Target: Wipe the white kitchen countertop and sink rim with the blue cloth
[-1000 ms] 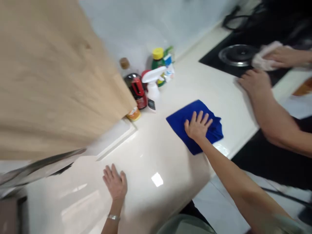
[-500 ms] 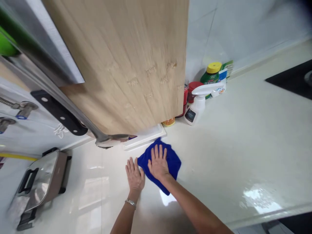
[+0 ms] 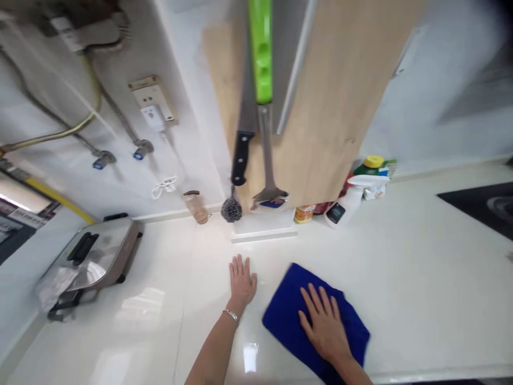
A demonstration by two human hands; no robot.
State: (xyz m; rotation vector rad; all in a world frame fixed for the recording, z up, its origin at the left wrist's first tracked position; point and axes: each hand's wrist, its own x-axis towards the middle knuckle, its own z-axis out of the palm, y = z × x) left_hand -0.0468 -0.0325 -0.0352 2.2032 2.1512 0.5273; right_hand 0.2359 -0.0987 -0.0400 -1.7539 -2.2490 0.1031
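One long white bench [image 3: 420, 283] fills most of what lies below me, its surface glossy. Behind it a wooden board [image 3: 332, 123] stands upright, and to my left sits a lidded pan [image 3: 130, 235]. My blue cloth [image 3: 286, 318] lies on the bench in front of me, right of centre; its near corner runs out of view, so I can't be sure whether it overhangs the edge. If it does, a push there could drag it off. Beyond the cloth, near the wall, stands a spray bottle [image 3: 347, 208]; too long a sweep that way might tip it over. My right hand [image 3: 326, 326] is flat on the cloth, fingers spread, pinching nothing. My left hand [image 3: 242, 283] is splayed palm down on the bare bench, empty; any wetness there could make it slide. Smallest is my bracelet [image 3: 231, 315].
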